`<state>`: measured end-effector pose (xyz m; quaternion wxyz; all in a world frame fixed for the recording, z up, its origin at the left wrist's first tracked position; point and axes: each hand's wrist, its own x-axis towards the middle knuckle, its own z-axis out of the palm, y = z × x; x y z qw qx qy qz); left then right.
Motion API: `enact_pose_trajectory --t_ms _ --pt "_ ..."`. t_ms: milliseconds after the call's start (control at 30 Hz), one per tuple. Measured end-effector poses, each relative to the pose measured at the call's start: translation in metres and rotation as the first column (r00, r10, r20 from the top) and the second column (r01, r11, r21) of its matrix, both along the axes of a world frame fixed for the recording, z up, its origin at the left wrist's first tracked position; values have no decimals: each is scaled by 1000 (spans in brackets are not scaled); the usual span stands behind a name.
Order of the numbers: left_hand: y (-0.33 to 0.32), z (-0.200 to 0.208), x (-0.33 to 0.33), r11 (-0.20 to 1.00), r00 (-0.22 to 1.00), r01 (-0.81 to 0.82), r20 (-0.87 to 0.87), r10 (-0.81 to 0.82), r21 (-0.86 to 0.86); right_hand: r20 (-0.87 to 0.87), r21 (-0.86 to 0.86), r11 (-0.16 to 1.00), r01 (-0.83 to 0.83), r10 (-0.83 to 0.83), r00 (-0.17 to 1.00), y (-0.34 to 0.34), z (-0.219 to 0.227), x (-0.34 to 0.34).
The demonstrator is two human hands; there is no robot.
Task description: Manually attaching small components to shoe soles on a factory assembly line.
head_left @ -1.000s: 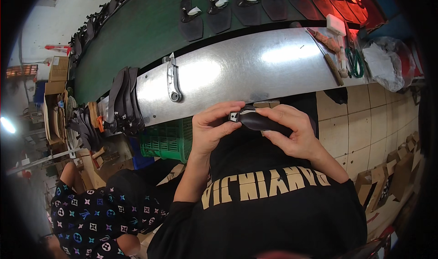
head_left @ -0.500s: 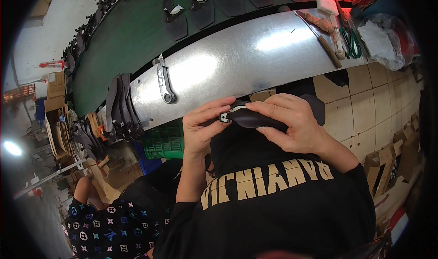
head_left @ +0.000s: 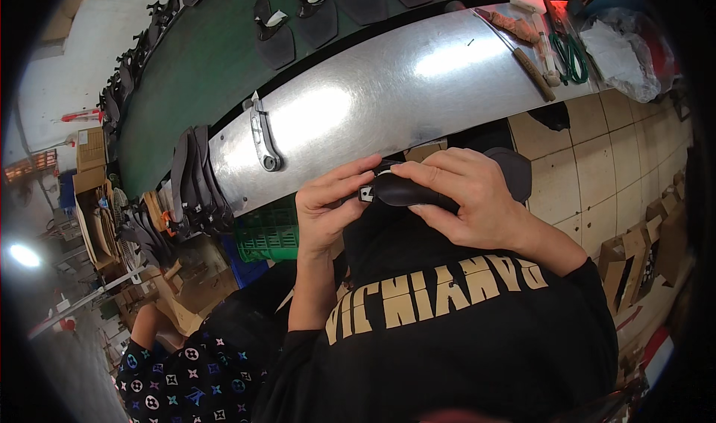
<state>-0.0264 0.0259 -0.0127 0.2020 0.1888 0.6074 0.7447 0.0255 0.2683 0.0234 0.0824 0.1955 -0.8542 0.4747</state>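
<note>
Both hands hold a black shoe insole point(head_left: 406, 193) in front of my chest, just off the near edge of the metal table. Its rounded heel end points left, and its squared toe end sticks out beyond my right wrist. My left hand point(head_left: 324, 205) pinches a dark strap-like piece with a small white patch at the heel end. Wrapped over the middle, my right hand point(head_left: 468, 196) has its thumb underneath and fingers on top, close to a pale strip along the upper edge. The fingers partly cover that strip and the strap.
A cutter-like tool point(head_left: 264, 136) lies on the metal table point(head_left: 373, 102), with more tools and green-handled scissors point(head_left: 570, 56) at the far right. Beyond, a green belt point(head_left: 186, 80) carries insoles. Black soles point(head_left: 197, 173) are stacked left, above a green basket point(head_left: 267, 237). Another person point(head_left: 190, 371) sits at left.
My right fingertips have slid slightly left along the insole, nearer my left hand. Both hands keep their grip. The whole view has shifted a little.
</note>
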Motion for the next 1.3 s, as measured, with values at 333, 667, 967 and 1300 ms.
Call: enact_pose_trajectory --t_ms 333,667,967,1300 --pt "2 -1 -2 996 994 89 -58 -88 12 5 20 1000 -21 21 1000 0 -1 2" --pt "14 7 8 989 997 3 72 8 -145 216 -60 998 -15 28 976 0 -10 0" --pt "20 2 16 993 963 -24 266 53 -115 155 -32 999 38 -33 987 -9 -25 2" --pt "19 -6 12 978 923 -94 352 157 -189 116 85 979 -184 174 978 1 -31 -10"
